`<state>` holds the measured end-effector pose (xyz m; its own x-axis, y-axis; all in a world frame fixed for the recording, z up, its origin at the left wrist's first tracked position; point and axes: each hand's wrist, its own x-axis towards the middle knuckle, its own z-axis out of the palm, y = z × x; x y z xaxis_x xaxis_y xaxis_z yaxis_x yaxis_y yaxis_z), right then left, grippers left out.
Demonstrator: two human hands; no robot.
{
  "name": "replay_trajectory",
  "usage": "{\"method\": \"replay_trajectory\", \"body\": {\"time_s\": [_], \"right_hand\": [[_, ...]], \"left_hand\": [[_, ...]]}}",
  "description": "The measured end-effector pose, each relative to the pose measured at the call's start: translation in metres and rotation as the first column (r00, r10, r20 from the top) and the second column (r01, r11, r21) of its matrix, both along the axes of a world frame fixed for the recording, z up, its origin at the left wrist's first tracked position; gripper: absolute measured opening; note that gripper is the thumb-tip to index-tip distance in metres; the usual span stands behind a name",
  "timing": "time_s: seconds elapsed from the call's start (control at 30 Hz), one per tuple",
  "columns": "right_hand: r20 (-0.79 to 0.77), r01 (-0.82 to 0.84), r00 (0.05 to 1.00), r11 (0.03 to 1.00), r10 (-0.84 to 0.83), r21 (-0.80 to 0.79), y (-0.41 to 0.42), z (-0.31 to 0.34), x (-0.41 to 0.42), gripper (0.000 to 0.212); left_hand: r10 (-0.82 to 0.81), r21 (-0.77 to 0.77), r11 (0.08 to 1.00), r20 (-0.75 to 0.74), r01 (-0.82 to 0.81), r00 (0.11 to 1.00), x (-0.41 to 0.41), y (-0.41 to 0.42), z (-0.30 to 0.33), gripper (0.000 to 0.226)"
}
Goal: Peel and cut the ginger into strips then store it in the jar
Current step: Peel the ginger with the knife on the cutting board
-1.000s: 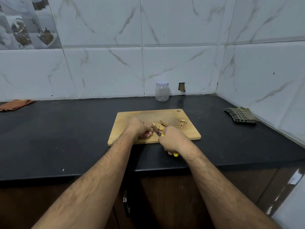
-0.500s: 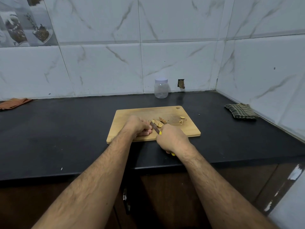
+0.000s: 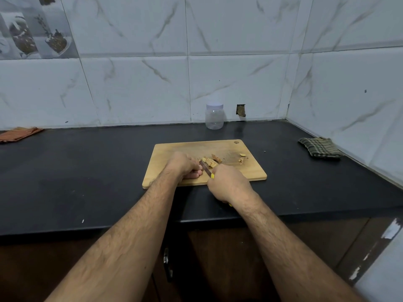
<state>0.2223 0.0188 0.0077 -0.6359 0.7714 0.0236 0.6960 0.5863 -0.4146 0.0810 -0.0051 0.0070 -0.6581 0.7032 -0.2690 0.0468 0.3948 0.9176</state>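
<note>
The right hand (image 3: 226, 184) grips a knife (image 3: 206, 168), blade pointing away and leftward toward the ginger (image 3: 210, 162). The left hand (image 3: 183, 165), fingers curled, presses down just left of the blade; what it holds is hidden.

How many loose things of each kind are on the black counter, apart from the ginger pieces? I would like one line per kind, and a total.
Folded cloths: 2, an orange cloth and a green checked cloth
Clear plastic jars with white lid: 1
Wooden cutting boards: 1
Yellow-handled knives: 1
Total: 5
</note>
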Motion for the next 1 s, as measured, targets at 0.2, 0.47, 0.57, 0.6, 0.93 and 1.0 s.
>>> {"method": "replay_trajectory", "body": {"time_s": [0.2,0.47,0.57,0.6,0.93,1.0], "right_hand": [[0.007,0.008,1.000,1.000,-0.008,0.011,0.001,0.000,-0.002,0.016],[0.034,0.022,0.999,0.999,-0.023,0.043,-0.001,0.000,-0.004,0.019],[0.047,0.020,0.999,0.998,-0.023,0.054,-0.002,0.001,-0.005,0.021],[0.054,0.019,0.998,0.998,-0.022,0.056,-0.002,0.002,-0.005,0.021],[0.163,-0.027,0.987,0.991,0.005,0.132,-0.010,0.019,-0.007,0.023],[0.168,-0.035,0.986,0.988,0.010,0.148,-0.011,0.020,-0.007,0.023]], "left_hand": [[0.000,-0.045,0.999,0.002,0.000,1.000,0.001,0.000,0.003,0.014],[0.006,-0.079,0.997,-0.040,-0.009,0.999,0.010,0.001,0.007,0.025],[-0.008,-0.084,0.996,-0.060,0.003,0.998,0.011,0.001,0.008,0.026],[-0.012,-0.087,0.996,-0.064,0.006,0.998,0.012,0.001,0.008,0.026],[-0.026,-0.126,0.992,-0.101,0.013,0.995,0.012,0.003,0.011,0.025],[-0.024,-0.130,0.992,-0.109,0.010,0.994,0.011,0.003,0.010,0.025]]}}
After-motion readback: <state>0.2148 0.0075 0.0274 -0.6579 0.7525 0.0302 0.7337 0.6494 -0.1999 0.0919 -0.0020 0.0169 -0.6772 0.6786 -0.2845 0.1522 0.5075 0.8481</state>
